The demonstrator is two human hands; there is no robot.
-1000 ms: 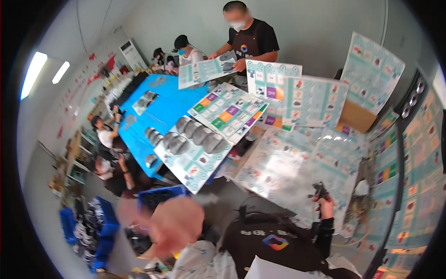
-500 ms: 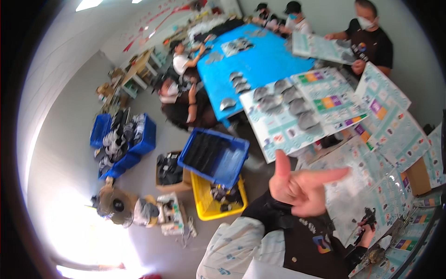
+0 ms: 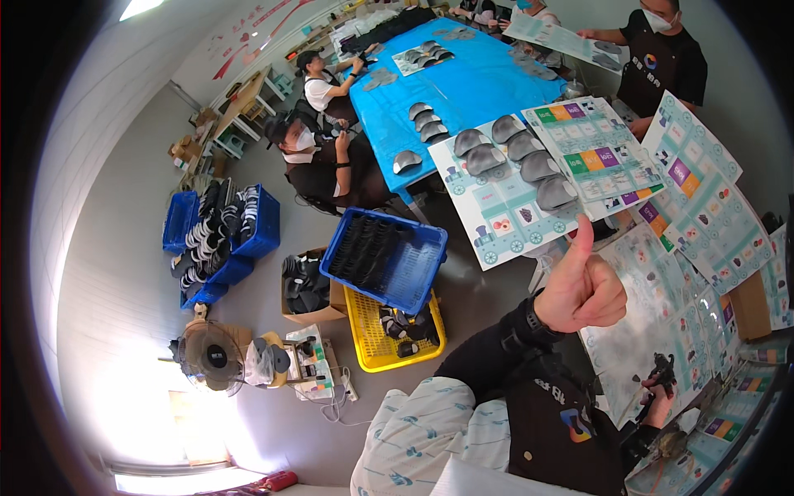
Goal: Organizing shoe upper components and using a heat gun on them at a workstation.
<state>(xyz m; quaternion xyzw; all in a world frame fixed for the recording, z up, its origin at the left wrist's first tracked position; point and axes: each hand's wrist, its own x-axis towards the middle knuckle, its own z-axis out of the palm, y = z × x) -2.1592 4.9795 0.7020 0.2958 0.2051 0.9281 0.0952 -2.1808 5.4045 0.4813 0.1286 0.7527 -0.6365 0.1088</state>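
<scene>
My left hand (image 3: pixel 583 285) is raised over the right-hand work surface. Its thumb points up, its other fingers are curled into the palm, and nothing shows in them. At the lower right, my right hand (image 3: pixel 657 407) is closed around a black spray gun (image 3: pixel 661 374), partly hidden by its own grip. Both hands are apart from the printed board (image 3: pixel 490 240) beyond the left one. Several dark grey curved pieces (image 3: pixel 556 193) lie on that board in two rows.
A blue table (image 3: pixel 389 157) carries more curved pieces. Left of me, a blue crate (image 3: pixel 430 260) is stacked on a yellow basket (image 3: pixel 372 355), beside a cardboard box (image 3: pixel 314 310). A fan (image 3: pixel 217 355) stands farther left. Co-workers sit and stand around the table.
My left hand has moved up and right; its outstretched index finger has curled in, leaving the thumb up. The right hand keeps the spray gun. A standing co-worker's board has moved up and left.
</scene>
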